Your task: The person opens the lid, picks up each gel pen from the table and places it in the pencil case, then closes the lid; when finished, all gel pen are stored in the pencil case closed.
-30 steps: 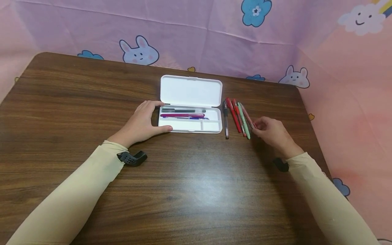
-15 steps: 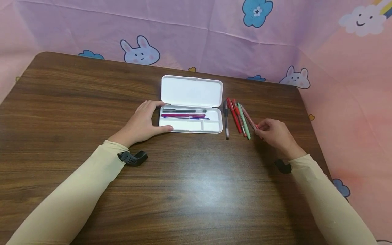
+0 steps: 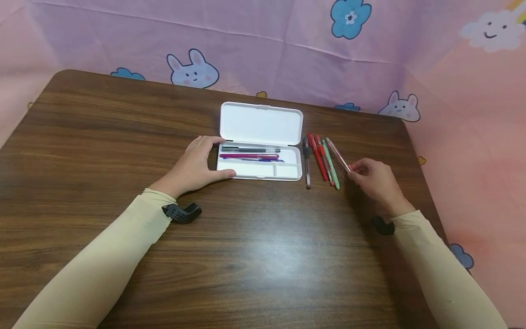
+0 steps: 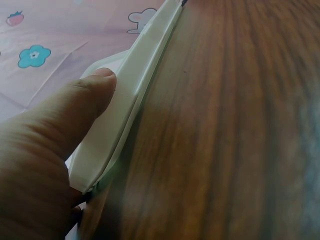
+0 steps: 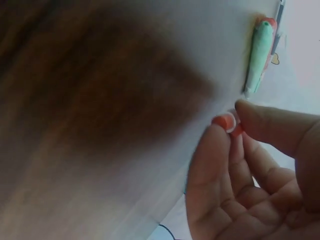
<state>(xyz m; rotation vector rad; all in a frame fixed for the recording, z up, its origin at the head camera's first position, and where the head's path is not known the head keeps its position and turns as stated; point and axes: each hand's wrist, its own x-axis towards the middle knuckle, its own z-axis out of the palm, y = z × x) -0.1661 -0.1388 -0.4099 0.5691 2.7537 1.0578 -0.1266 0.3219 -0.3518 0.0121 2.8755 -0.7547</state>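
My left hand [image 3: 193, 164] grips the left end of an open white pencil case [image 3: 260, 123], its thumb along the front edge and its fingers at the back corner. The left wrist view shows that thumb [image 4: 92, 100] pressed on the case's rim. Inside lie a dark clear-barrelled pen [image 3: 248, 150], a magenta pen [image 3: 248, 156] and a blue pen [image 3: 277, 160]. To the right, my right hand [image 3: 376, 180] pinches the near end of a slim clear pen with red parts [image 3: 339, 155] between thumb and fingers. Its red end [image 5: 224, 121] shows between the fingertips in the right wrist view.
Between case and right hand lie a black pen [image 3: 307, 164], a red pen [image 3: 318, 160], another red pen with a clear section [image 3: 324, 160] and a mint-green pen [image 3: 331, 167]. A patterned cloth [image 3: 255, 45] hangs behind the brown wooden table [image 3: 230, 256].
My right hand has drawn the pinched pen slightly right, away from the green one, and its angle has shifted. The left hand keeps its hold on the case; the head view has shifted a little.
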